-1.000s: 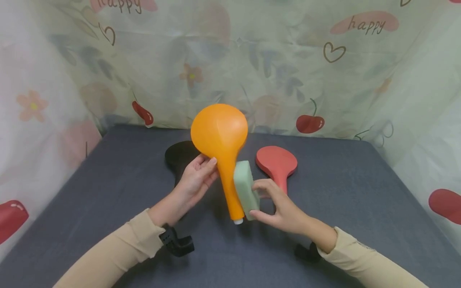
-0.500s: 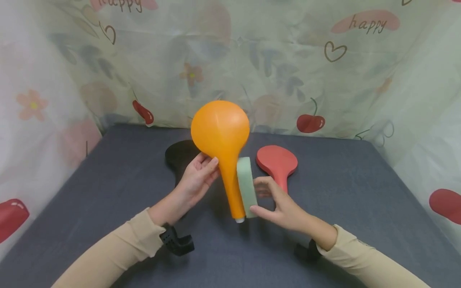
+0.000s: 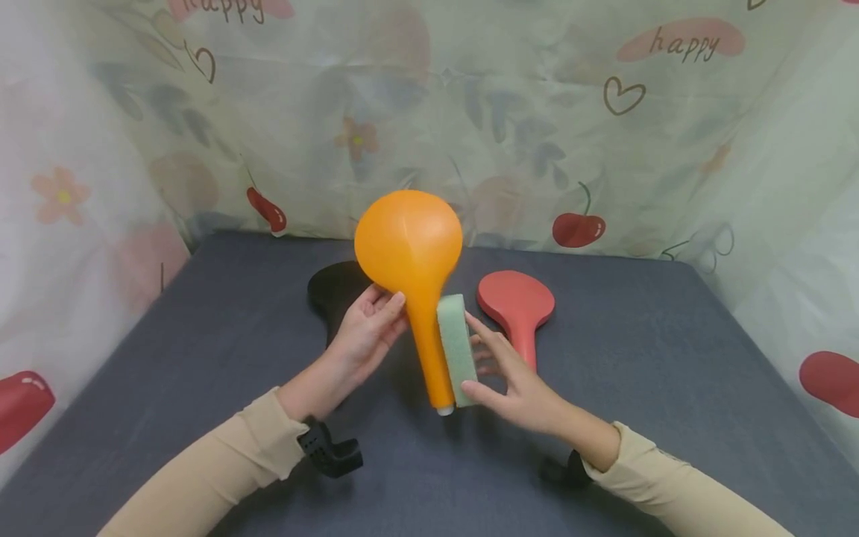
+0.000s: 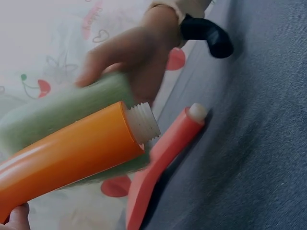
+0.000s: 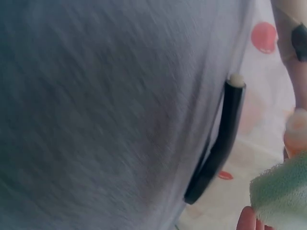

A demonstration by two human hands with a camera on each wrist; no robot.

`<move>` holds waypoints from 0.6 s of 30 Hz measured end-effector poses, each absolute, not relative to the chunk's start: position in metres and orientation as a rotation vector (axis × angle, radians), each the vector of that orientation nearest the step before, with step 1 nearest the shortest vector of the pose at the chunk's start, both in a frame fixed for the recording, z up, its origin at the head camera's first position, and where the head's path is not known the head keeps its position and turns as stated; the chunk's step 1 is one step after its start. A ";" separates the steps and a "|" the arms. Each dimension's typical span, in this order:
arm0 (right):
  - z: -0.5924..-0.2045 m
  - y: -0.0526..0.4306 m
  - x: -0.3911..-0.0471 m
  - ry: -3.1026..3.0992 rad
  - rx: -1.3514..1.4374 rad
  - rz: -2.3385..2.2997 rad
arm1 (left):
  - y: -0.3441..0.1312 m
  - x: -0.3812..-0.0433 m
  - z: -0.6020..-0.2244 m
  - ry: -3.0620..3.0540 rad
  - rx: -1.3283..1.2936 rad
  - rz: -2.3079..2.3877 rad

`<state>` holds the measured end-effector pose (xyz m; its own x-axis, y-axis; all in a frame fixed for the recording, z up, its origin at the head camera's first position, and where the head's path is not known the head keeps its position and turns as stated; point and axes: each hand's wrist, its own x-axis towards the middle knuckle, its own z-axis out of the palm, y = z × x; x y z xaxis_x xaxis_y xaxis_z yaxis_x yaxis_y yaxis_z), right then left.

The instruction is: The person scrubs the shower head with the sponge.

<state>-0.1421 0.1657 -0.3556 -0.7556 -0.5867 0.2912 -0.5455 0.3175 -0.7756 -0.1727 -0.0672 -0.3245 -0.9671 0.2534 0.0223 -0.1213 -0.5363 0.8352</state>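
Note:
My left hand [image 3: 367, 332] holds an orange handheld shower head [image 3: 409, 239] by its neck, thumb in front. It is raised over the table, round head up and handle slanting down to a white end. In the left wrist view that end of the shower head [image 4: 76, 153] shows a screw thread. Between thumb and fingers, my right hand [image 3: 520, 384] grips a pale green sponge [image 3: 458, 350] along the right side of the handle. The sponge [image 5: 283, 191] fills the lower right corner of the right wrist view; most of the right hand is out of that view.
A red shower head [image 3: 515, 302] lies on the dark grey table [image 3: 637, 358] behind the right hand. Partly covered by the left hand is a black one [image 3: 335, 287]. A patterned curtain [image 3: 429, 112] stands behind the table and along both sides.
The sponge has shifted up, then slightly back down along the handle and turned edge-on. My right fingers have straightened along it. The left hand has barely moved; the shower head wobbles slightly.

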 end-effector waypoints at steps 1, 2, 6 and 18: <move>-0.358 0.167 -0.141 2.492 -1.086 -1.441 | -0.068 -0.173 -0.324 1.385 0.210 2.580; -0.360 0.168 -0.140 2.469 -1.097 -1.431 | -0.068 -0.174 -0.323 1.388 0.213 2.588; -0.366 0.172 -0.135 2.398 -1.096 -1.414 | -0.070 -0.175 -0.319 1.382 0.232 2.618; -0.368 0.169 -0.138 2.145 -0.870 -1.586 | -0.069 -0.174 -0.312 1.342 0.206 2.676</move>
<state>-0.1378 0.1685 -0.3680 -0.7573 -0.6470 0.0891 -0.2749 0.1920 -0.9421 -0.1740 -0.0690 -0.3122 -0.9808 0.1858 0.0594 -0.0635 -0.5920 0.8034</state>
